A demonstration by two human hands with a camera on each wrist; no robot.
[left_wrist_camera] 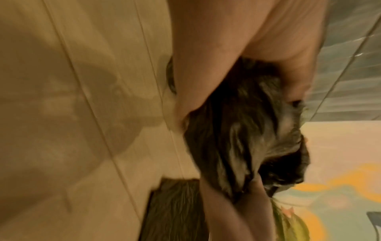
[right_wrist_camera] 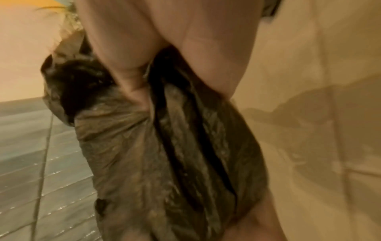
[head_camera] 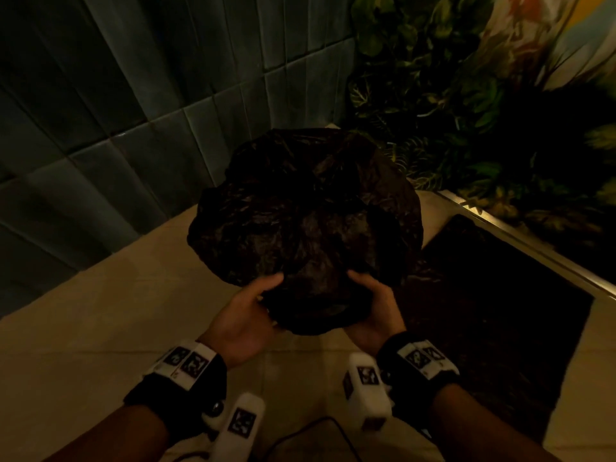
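Your left hand grips the near left edge of one dark, crinkled plastic bag, with the thumb laid on top and the fingers curled underneath. Your right hand grips the near right edge of the same bag in the same way, thumb on top and fingers below. The two hands sit close together with the near end of the bag bunched between them. The wrist views are blurred, but each shows gathered folds of the plastic pinched against a palm.

The bag is bulky and rounded. It stretches away from you toward the far corner, above the pale tiled floor. Whether its far end rests on anything cannot be told in the dim light.

On the far left stands one wall of grey-green tiles. One dark mat lies on the floor to the right, just beside the bag. One metal strip runs along its far right edge. Beyond the strip, at far right, is a mass of leafy green plants, too tangled to count. You wear two black wrist bands, each carrying white blocks with black square patterns.
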